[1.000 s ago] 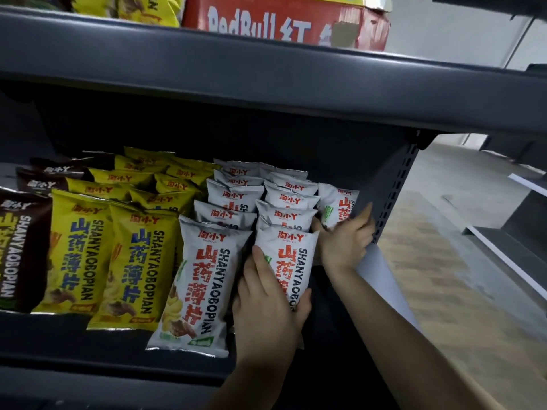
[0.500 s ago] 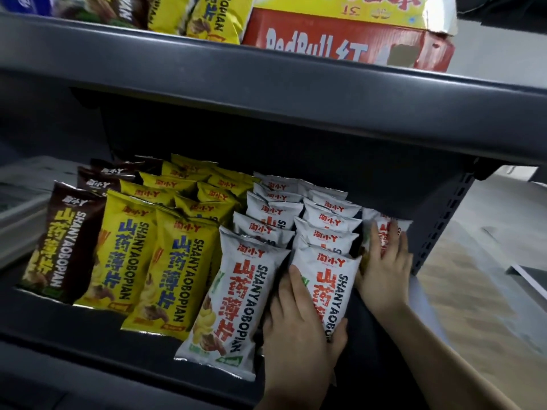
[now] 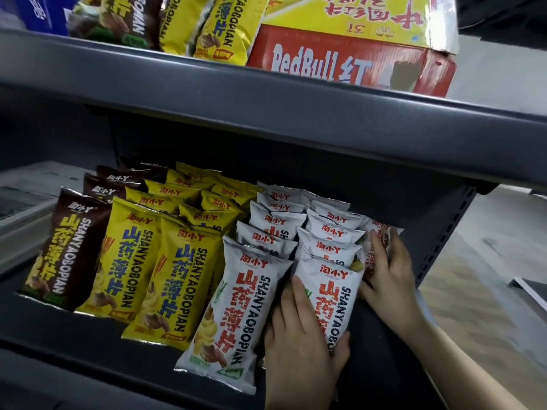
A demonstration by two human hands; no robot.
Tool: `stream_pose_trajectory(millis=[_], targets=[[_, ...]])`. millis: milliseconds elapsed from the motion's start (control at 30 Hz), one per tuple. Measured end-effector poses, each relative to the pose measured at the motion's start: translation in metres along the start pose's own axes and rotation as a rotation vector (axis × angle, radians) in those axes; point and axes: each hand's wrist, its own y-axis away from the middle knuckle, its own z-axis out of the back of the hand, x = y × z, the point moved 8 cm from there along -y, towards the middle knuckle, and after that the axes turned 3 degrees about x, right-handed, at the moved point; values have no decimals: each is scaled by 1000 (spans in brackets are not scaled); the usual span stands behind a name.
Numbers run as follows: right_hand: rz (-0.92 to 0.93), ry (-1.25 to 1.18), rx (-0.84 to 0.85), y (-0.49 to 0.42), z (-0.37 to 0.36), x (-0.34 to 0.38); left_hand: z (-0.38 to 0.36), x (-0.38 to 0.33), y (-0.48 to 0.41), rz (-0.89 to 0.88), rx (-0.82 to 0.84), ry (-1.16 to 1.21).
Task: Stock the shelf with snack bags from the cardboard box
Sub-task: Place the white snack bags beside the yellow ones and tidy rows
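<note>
left hand (image 3: 302, 347) pinches the front bag (image 3: 333, 288) low down, right hand (image 3: 390, 276) presses flat on the end bag (image 3: 381, 230); likely light, slippery, crushable.

snack bags (image 3: 250, 309): SHANYAOBOPIAN | red carton (image 3: 349, 65): RedBull

Red Bull carton (image 3: 349, 66), blue pack (image 3: 38, 16), patterned floor (image 3: 473, 291)
The red carton, yellow-topped, sits high above the grip; the blue pack lies further up and left. Wood-pattern floor runs off to the grip's right, with a white-edged panel (image 3: 532, 294) beyond it.
</note>
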Motion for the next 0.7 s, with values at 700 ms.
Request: stream_pose_trajectory(millis=[700], targets=[[-132,88,271,12,-2,17,3,3,3,1,35,37]])
